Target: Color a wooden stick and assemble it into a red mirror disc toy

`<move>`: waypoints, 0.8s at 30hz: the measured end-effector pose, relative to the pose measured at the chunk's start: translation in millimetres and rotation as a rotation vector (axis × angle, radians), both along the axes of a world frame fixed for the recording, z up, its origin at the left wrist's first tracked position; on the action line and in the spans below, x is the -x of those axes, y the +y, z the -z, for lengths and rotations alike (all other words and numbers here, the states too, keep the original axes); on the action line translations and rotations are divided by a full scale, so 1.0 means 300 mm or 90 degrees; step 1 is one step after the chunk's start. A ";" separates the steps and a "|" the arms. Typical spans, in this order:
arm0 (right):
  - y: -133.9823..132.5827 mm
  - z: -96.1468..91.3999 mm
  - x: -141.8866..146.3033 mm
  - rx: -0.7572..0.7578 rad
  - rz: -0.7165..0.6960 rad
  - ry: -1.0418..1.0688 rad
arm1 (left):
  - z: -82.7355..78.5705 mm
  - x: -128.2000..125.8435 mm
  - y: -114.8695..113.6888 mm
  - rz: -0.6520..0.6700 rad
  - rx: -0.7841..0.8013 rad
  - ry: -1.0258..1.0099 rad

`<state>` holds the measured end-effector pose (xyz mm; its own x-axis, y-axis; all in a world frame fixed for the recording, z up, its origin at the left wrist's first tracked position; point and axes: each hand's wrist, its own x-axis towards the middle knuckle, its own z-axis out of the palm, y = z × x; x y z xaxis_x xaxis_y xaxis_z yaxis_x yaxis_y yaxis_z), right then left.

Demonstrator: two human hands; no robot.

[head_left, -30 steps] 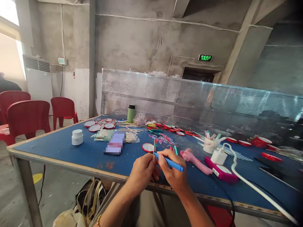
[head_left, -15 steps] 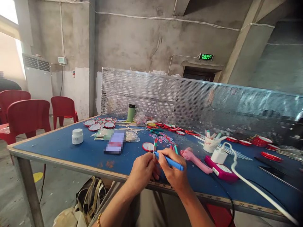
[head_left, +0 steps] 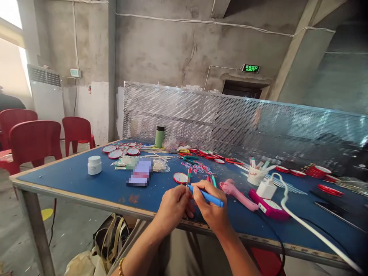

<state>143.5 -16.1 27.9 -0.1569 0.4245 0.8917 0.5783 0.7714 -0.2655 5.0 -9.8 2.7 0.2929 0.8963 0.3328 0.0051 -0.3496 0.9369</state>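
Observation:
My left hand [head_left: 173, 205] is closed on a thin stick [head_left: 189, 177] that stands upright, with red and green bands near its top and a pale part below. A blue marker pen [head_left: 212, 198] is pinched in my right hand [head_left: 213, 214], its tip at the stick just above my left fingers. Whether the tip touches the stick I cannot tell. Just behind my hands lies a round white disc with a red rim [head_left: 179, 178]. Green and red pens [head_left: 213, 181] lie partly hidden behind my right hand.
On the blue table [head_left: 71, 184] stand a white jar [head_left: 94, 165], a green bottle [head_left: 159, 137] and a cup of pens [head_left: 257, 175]. A phone [head_left: 140, 173] lies at left. Right are a pink tool [head_left: 238, 195], a magenta box [head_left: 270, 207] and a white cable [head_left: 310, 226]. Perforated metal panels [head_left: 184, 111] line the back.
Both hands, the stick and the blue marker stay almost exactly where they were. Only a very slight shift of the camera view shows.

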 end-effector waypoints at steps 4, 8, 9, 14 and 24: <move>-0.006 0.001 -0.001 0.007 0.006 0.014 | -0.001 0.000 -0.002 0.003 0.005 -0.007; -0.003 0.002 0.001 0.000 0.011 0.015 | 0.001 0.000 -0.001 0.005 0.015 -0.005; -0.001 0.002 0.002 -0.002 0.010 0.015 | 0.001 0.000 -0.001 0.006 0.016 -0.004; -0.001 -0.003 0.001 -0.006 0.003 0.002 | -0.004 0.003 -0.002 0.010 0.018 0.000; 0.003 0.002 -0.002 -0.021 0.000 0.000 | -0.003 0.004 -0.002 0.015 0.021 -0.006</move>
<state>144.2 -15.1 27.3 -0.1571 0.3949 0.9052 0.5785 0.7797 -0.2397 3.7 -10.3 3.6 0.3112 0.8995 0.3069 -0.0122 -0.3191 0.9477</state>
